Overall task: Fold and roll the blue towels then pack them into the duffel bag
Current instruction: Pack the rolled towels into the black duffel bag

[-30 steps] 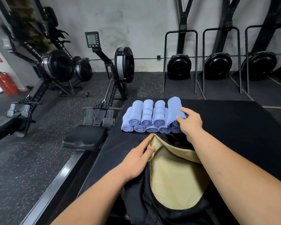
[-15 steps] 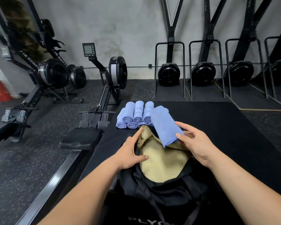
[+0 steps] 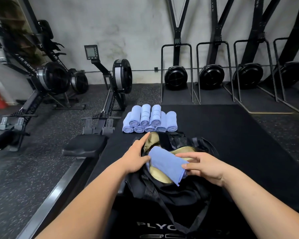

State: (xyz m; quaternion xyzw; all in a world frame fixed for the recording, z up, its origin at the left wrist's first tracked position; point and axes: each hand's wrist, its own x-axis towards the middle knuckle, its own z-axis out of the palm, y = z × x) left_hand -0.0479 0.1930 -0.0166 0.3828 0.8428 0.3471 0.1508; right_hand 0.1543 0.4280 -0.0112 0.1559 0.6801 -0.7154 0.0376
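Rolled towel is pinched at its near end by your right hand, fingers curled on it. It lies slanted across the mouth of the duffel bag, over the tan lining. Your left hand rests on the bag's left rim, fingers extended, thumb against the roll's far end. Hands are apart. Beyond the bag, a two-tier stack of rolled towels sits on the black platform. Rowing machines stand to the left.
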